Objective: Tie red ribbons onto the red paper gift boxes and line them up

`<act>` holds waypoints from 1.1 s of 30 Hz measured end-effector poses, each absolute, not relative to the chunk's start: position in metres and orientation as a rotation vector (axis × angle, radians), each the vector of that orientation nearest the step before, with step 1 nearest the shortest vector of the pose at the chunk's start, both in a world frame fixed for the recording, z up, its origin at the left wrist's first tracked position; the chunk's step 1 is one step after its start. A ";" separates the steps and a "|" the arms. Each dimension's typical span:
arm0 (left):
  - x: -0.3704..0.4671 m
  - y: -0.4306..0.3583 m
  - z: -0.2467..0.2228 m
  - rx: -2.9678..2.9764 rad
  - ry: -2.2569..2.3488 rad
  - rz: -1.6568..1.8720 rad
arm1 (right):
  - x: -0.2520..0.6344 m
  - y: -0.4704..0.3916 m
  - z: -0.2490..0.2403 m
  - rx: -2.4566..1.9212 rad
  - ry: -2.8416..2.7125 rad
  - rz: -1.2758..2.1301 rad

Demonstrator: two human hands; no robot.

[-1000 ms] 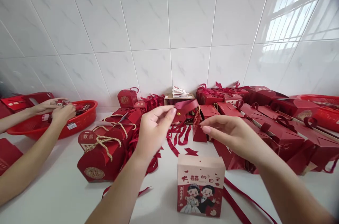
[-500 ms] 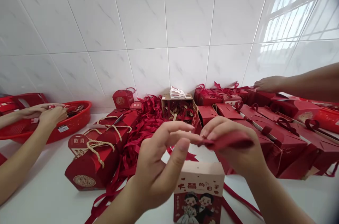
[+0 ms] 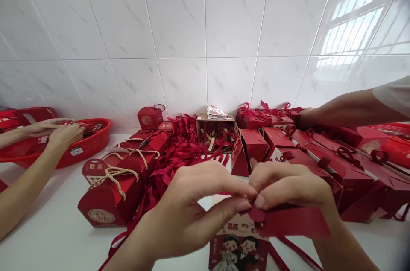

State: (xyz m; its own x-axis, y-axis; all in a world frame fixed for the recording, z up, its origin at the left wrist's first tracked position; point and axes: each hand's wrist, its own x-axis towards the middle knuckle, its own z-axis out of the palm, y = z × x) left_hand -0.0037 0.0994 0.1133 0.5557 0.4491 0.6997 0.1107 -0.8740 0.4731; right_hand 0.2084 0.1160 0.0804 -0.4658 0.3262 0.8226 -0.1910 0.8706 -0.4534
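Observation:
Low in the middle, my left hand (image 3: 195, 207) and my right hand (image 3: 291, 185) meet, fingertips almost together. Between thumb and finger, my right hand holds a flat dark red tag (image 3: 296, 222) with a small rounded piece at its left end. The left thumb and forefinger are pinched closed at that same end; their fingertips hide the exact point of grip. Below and behind the hands stands a gift box (image 3: 238, 249) with a cartoon couple on its front, its top partly covered. Red ribbon (image 3: 299, 254) trails on the white table beside it.
Red boxes with rope handles (image 3: 110, 198) and a heap of red ribbons (image 3: 174, 164) lie left. An open carton (image 3: 200, 128) stands by the tiled wall. Rows of red boxes (image 3: 339, 173) fill the right. Other people's hands (image 3: 65, 134) work over a red basin (image 3: 107, 128); another arm (image 3: 346, 102) reaches in right.
My left fingers have closed to a pinch against the tag's end, and both hands came slightly lower. The tag now shows flat and broad. The other person's right-side arm reached further in.

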 end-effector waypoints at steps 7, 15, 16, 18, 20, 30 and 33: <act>0.000 0.095 0.113 2.403 0.471 1.162 | 0.208 0.115 0.078 -0.057 -2.009 0.782; -0.003 0.097 0.115 2.340 0.763 0.697 | 0.212 0.115 0.084 -0.169 -2.134 0.747; -0.007 0.098 0.116 2.358 0.861 0.599 | 0.216 0.114 0.087 -0.216 -2.167 0.694; -0.013 0.099 0.114 2.389 1.040 0.416 | 0.225 0.110 0.091 -0.276 -2.184 0.634; -0.015 0.102 0.108 2.419 1.152 0.275 | 0.234 0.105 0.094 -0.284 -2.147 0.640; -0.001 0.143 0.083 1.991 1.072 0.692 | 0.242 0.109 0.092 -0.215 -1.962 0.622; -0.001 0.146 0.088 1.653 0.907 1.092 | 0.232 0.121 0.085 -0.270 -1.774 0.570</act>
